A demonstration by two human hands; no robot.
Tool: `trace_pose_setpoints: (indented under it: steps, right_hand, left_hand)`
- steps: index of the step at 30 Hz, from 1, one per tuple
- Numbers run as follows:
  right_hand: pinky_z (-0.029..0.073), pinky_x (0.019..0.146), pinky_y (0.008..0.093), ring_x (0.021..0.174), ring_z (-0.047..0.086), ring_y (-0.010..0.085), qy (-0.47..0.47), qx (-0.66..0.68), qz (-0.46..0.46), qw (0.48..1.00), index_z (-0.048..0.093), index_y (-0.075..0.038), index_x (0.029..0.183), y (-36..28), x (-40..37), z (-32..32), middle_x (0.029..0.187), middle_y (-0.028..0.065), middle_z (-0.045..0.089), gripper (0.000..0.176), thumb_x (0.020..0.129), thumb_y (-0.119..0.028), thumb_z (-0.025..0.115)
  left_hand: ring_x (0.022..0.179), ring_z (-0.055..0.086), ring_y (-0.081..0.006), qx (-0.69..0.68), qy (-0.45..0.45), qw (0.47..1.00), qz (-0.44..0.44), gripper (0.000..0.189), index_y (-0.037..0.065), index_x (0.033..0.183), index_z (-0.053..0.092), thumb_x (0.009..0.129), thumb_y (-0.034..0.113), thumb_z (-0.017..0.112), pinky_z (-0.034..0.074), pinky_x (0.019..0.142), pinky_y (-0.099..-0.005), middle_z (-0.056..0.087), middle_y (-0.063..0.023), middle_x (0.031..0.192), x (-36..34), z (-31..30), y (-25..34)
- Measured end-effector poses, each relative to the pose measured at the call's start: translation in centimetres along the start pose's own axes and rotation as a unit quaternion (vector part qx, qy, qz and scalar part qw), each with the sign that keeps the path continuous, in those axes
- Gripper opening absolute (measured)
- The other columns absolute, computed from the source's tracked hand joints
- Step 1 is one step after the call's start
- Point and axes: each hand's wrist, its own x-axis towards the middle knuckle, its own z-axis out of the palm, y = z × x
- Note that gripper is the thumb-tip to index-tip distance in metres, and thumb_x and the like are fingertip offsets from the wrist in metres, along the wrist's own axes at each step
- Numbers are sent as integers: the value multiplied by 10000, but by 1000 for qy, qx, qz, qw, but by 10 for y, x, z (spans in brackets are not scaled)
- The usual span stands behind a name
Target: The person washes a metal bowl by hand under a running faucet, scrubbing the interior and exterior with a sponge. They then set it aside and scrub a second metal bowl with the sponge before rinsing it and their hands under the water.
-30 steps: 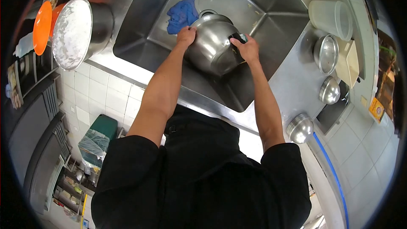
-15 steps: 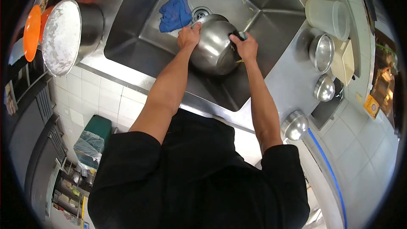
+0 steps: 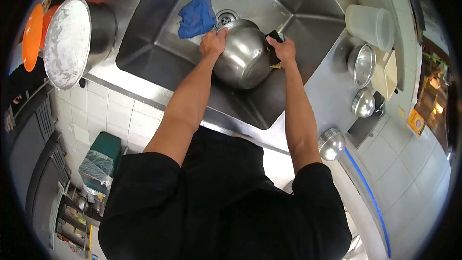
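A round stainless steel bowl (image 3: 240,60) is tipped on its side in the sink (image 3: 168,65), its base toward the lower right. My left hand (image 3: 213,43) is closed on its rim, thumb on the outer wall. My right hand (image 3: 284,49) pinches a dark scouring sponge (image 3: 274,54) with a bit of yellow at its lower edge, against the bowl's right side. Beside the drain (image 3: 226,18) lies a crumpled blue cloth (image 3: 197,17), left of the bowl. The bowl's inside is mostly hidden from me.
To the left stands a large pot with a white-coated top (image 3: 68,43), near an orange lid (image 3: 32,38). Right of the sink are a translucent tub (image 3: 368,26), steel bowls (image 3: 362,65) and a cream container (image 3: 386,74). A blue hose (image 3: 368,195) runs down the right.
The sponge has shifted on the bowl's right side, and more of its dark face and yellow edge now shows. My left hand keeps its hold on the rim.
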Motion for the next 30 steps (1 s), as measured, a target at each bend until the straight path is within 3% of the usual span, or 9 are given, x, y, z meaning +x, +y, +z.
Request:
trace_pose_setpoints:
  steps: [2,4,6,9,12,18,20,25,30]
  right_hand:
    - [461,939,402,1078,605,356,60,-181,-90,977,627,3,1159,-13,-26,3,1108,225,649,698,664,-457,802]
    - [449,963,391,1095,591,376,29,-119,-129,984,592,57,1191,-21,-52,10,1106,261,635,782,653,-468,808]
    - [462,930,403,1047,610,383,46,-74,-118,989,628,24,1144,-11,-46,16,1061,255,648,686,675,-446,800]
    - [478,868,430,983,625,393,84,-86,-79,990,656,5,1065,-19,-49,9,1006,241,663,573,700,-417,787]
    - [480,815,454,942,627,402,100,-57,-155,981,654,10,1005,-11,-60,9,978,233,667,505,715,-384,781]
    - [478,788,471,921,609,434,100,-116,-158,975,653,-27,958,-15,-61,13,931,232,659,446,727,-392,762]
    - [478,793,477,916,611,429,102,-114,-90,984,652,-43,959,-24,-60,9,936,230,660,432,726,-389,763]
    - [488,807,466,907,627,407,87,-190,-199,957,663,-50,982,-33,-81,27,935,235,665,452,714,-398,769]
    - [487,811,425,929,629,370,51,-115,-149,981,687,-99,966,-33,-37,-2,933,210,673,410,711,-410,771]
  left_hand:
    - [1111,573,-380,1,-4,1000,-5,595,62,1098,672,842,578,523,442,952,-477,628,-208,1153,2,4,-5]
    - [1108,574,-382,-2,-2,1000,-5,593,59,1094,672,844,575,521,441,951,-479,628,-209,1152,2,2,3]
    - [1107,572,-389,-2,-20,1000,-14,585,65,1088,676,845,574,522,442,950,-480,627,-215,1148,-1,-1,1]
    - [1100,573,-395,1,5,1000,2,581,63,1077,679,845,573,524,450,938,-480,628,-218,1141,5,4,-2]
    - [1095,578,-395,-4,14,1000,27,580,62,1077,678,847,572,526,455,933,-480,632,-219,1131,5,6,-5]
    - [1092,580,-394,-3,32,999,21,571,80,1096,678,846,573,534,457,932,-482,635,-216,1124,8,8,-1]
    - [1096,580,-389,16,-12,1000,-7,568,80,1099,676,848,570,534,457,935,-481,636,-213,1126,3,1,5]
    - [1165,545,-380,25,-63,998,5,544,56,1144,644,888,520,522,444,960,-477,593,-216,1217,10,-5,17]
    - [1157,535,-406,56,-112,989,83,506,-20,1144,612,933,417,467,421,966,-475,572,-275,1209,29,-7,33]
